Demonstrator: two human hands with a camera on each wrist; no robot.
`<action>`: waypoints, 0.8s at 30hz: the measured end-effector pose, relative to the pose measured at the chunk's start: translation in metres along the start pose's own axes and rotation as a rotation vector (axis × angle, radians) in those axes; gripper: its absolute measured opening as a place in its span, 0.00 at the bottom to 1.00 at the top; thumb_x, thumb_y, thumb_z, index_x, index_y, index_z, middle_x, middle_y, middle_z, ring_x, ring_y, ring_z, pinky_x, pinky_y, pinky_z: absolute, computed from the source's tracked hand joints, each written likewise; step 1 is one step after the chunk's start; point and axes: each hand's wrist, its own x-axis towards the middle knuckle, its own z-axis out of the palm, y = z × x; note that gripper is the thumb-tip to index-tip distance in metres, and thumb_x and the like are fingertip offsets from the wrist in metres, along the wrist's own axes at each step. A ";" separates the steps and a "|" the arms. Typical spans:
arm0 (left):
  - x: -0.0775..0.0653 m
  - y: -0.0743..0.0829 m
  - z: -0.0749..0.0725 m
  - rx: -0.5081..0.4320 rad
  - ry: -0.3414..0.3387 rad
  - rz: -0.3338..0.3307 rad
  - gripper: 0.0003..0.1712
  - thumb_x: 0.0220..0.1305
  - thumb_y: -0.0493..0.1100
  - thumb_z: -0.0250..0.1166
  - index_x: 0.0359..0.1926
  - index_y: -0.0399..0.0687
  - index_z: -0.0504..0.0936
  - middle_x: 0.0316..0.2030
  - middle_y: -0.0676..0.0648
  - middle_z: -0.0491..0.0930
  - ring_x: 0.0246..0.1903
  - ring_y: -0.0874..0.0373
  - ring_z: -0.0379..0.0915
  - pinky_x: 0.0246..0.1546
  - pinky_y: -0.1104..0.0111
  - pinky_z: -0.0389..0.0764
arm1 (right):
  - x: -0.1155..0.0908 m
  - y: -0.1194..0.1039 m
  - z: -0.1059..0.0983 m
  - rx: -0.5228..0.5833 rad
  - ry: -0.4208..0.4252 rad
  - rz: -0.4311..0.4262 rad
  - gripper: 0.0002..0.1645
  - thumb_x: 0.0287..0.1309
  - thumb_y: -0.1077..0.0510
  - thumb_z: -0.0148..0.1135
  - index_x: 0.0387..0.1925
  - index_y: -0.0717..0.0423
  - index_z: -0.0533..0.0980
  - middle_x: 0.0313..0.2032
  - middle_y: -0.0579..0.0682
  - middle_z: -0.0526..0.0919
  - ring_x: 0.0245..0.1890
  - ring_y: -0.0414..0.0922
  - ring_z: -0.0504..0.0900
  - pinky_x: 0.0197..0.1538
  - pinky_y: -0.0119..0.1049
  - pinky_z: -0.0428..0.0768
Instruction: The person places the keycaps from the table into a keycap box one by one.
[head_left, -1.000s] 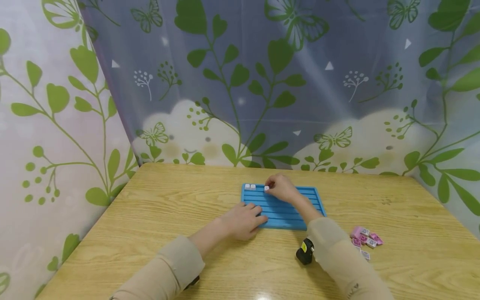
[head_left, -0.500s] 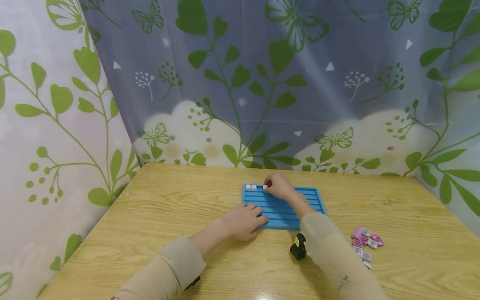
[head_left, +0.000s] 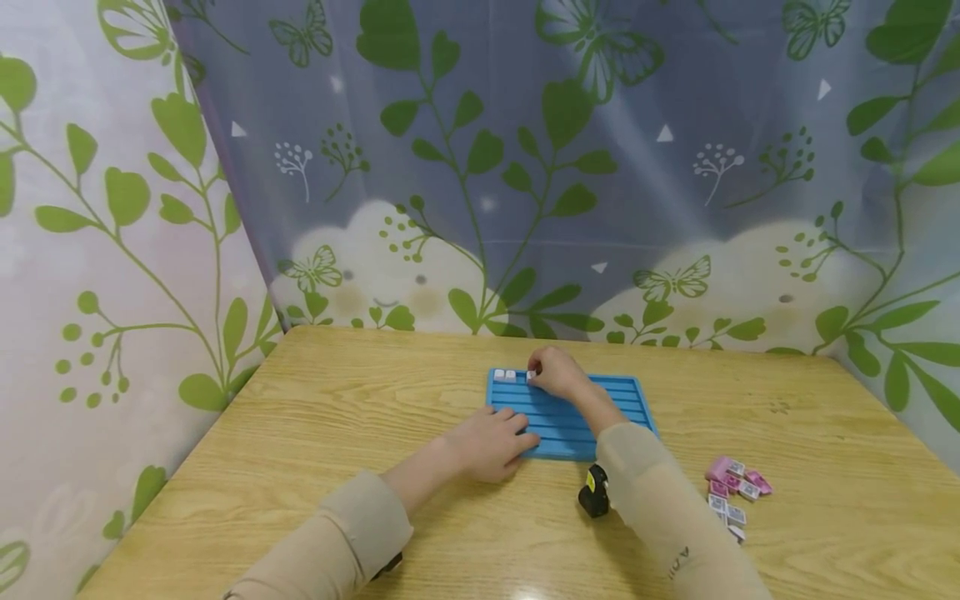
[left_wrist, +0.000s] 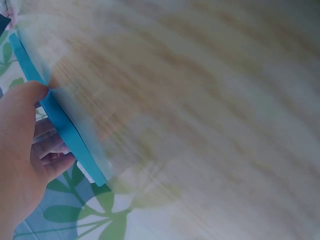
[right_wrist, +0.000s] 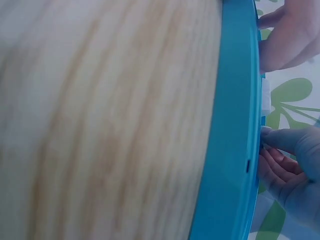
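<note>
A blue ridged tray lies flat on the table. Two white keycaps sit side by side in its back row at the left corner. Thumb and fingers of my right hand pinch another white keycap at that same row, a small gap to the right of the pair. My left hand rests on the tray's front left part, fingers spread on it. In the left wrist view the left thumb touches the tray's edge. The tray's front wall partly hides the right fingertips in the right wrist view.
To the right of the tray, a loose pile of pink and white keycaps lies on the wooden table, several with undersides up. A patterned curtain hangs right behind the table's back edge. A black wrist camera sits under the right sleeve.
My right hand has shifted slightly left along the back row with the keycap, and its forearm has swung left, uncovering more of the pile. The left hand stays on the tray.
</note>
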 end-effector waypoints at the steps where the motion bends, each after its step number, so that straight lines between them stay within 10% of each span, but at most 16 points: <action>1: 0.000 0.000 0.000 0.000 0.000 0.001 0.19 0.68 0.53 0.50 0.58 0.58 0.71 0.47 0.51 0.72 0.45 0.57 0.68 0.42 0.64 0.72 | 0.000 0.000 0.000 -0.003 0.000 -0.001 0.09 0.55 0.64 0.63 0.38 0.64 0.78 0.32 0.53 0.78 0.31 0.47 0.75 0.37 0.40 0.74; 24: 0.000 0.000 0.002 0.004 -0.001 -0.007 0.20 0.68 0.53 0.50 0.58 0.59 0.71 0.48 0.51 0.72 0.46 0.58 0.69 0.43 0.64 0.72 | -0.002 -0.001 -0.001 -0.025 -0.024 -0.032 0.09 0.57 0.63 0.61 0.40 0.62 0.78 0.29 0.52 0.77 0.29 0.46 0.73 0.36 0.40 0.73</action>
